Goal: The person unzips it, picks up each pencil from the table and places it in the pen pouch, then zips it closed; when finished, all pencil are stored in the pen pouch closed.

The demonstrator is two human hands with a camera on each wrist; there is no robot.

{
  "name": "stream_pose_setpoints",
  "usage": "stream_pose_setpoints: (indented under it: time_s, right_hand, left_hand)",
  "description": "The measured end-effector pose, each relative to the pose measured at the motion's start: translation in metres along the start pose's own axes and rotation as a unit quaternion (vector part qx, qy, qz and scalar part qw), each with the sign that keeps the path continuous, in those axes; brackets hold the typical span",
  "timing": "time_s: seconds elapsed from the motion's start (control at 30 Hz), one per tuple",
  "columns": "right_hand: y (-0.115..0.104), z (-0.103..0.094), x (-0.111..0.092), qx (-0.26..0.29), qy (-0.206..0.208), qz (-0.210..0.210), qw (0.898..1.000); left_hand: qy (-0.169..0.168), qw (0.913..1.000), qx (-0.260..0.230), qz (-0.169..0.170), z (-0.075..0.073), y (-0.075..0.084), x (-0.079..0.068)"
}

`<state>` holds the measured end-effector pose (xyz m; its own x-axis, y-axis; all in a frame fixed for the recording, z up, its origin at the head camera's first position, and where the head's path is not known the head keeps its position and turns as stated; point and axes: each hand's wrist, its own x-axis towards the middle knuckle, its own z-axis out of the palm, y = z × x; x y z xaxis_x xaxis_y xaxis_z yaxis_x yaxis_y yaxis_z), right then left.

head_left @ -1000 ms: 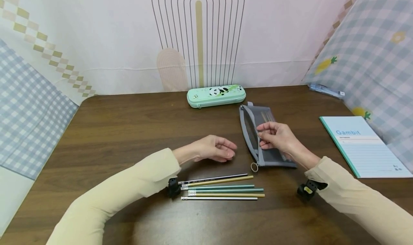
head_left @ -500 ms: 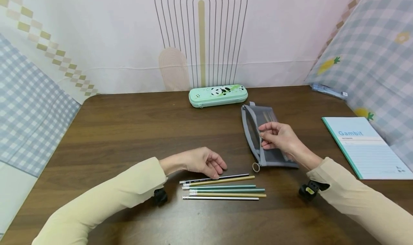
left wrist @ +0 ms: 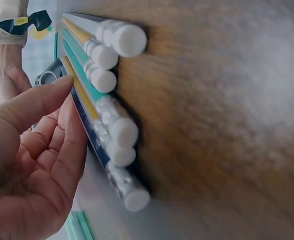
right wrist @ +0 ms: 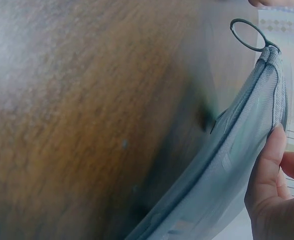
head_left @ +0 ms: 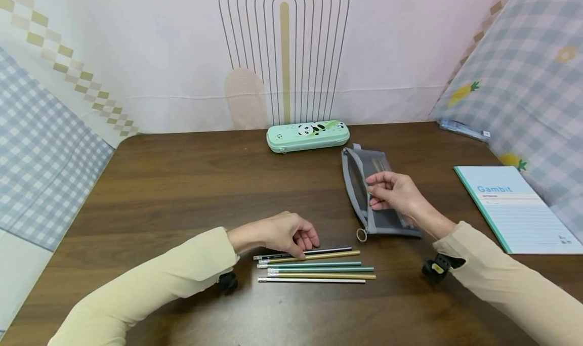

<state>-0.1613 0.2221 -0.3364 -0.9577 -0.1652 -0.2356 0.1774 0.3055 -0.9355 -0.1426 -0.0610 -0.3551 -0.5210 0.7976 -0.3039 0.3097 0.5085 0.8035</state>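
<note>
My left hand (head_left: 287,232) is over a row of pencils with white erasers. Its thumb lies against a gold pencil (head_left: 337,255) and its curled fingers reach the far side of a black pencil (head_left: 334,250), as the left wrist view shows. Nearer me lie two teal pencils (head_left: 337,269), a second gold pencil (head_left: 332,275) and a white pencil (head_left: 314,280). My right hand (head_left: 396,194) pinches the edge of a grey mesh pencil pouch (head_left: 387,222), whose zipped mouth gapes to the left. A ring pull (right wrist: 247,35) hangs at the pouch's near corner.
A mint pencil case (head_left: 307,136) with a panda print stands at the back, by the wall cloth. To the right lies a notebook (head_left: 514,209), and a clear blue packet (head_left: 462,129) sits at the far right edge of the brown table (head_left: 182,174).
My left hand has come down and toward me from beside the pouch onto the black and gold pencils, which have shifted slightly toward me. The right hand keeps its hold on the pouch.
</note>
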Motion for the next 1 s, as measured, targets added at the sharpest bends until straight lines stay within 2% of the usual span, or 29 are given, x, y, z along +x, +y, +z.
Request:
stream_pose_setpoints:
  time_s: [0.27, 0.4, 0.5, 0.63, 0.7, 0.8, 0.9, 1.0]
  right_hand:
    - [0.0, -0.001, 0.0, 0.005, 0.002, -0.006, 1.0]
    - [0.001, -0.001, 0.0, 0.008, 0.002, -0.007, 1.0]
    - [0.001, -0.001, 0.0, 0.009, 0.003, -0.006, 1.0]
    - [0.001, -0.001, 0.0, 0.007, 0.005, -0.007, 1.0]
    - [0.001, -0.001, 0.0, 0.007, 0.006, -0.007, 1.0]
    - [0.0, 0.0, 0.0, 0.01, 0.005, -0.008, 1.0]
    - [0.001, 0.001, 0.0, 0.011, 0.003, -0.009, 1.0]
    - [0.001, 0.002, 0.001, 0.011, 0.002, -0.008, 1.0]
  left_hand:
    - [-0.001, 0.9995, 0.028, -0.011, 0.0, 0.003, 0.0]
    - [-0.003, 0.9994, 0.026, -0.023, -0.004, 0.002, 0.001]
    - [-0.002, 0.9994, -0.006, -0.035, -0.012, 0.0, 0.002]
    - [0.008, 0.9929, -0.104, -0.058, -0.03, -0.004, 0.009]
    - [0.024, 0.9843, -0.16, -0.071, -0.038, -0.006, 0.016]
    - [0.063, 0.965, -0.238, -0.089, -0.044, -0.005, 0.032]
    - [0.099, 0.9409, -0.309, -0.097, -0.046, -0.002, 0.052]
    - [0.12, 0.9181, -0.364, -0.101, -0.045, 0.004, 0.071]
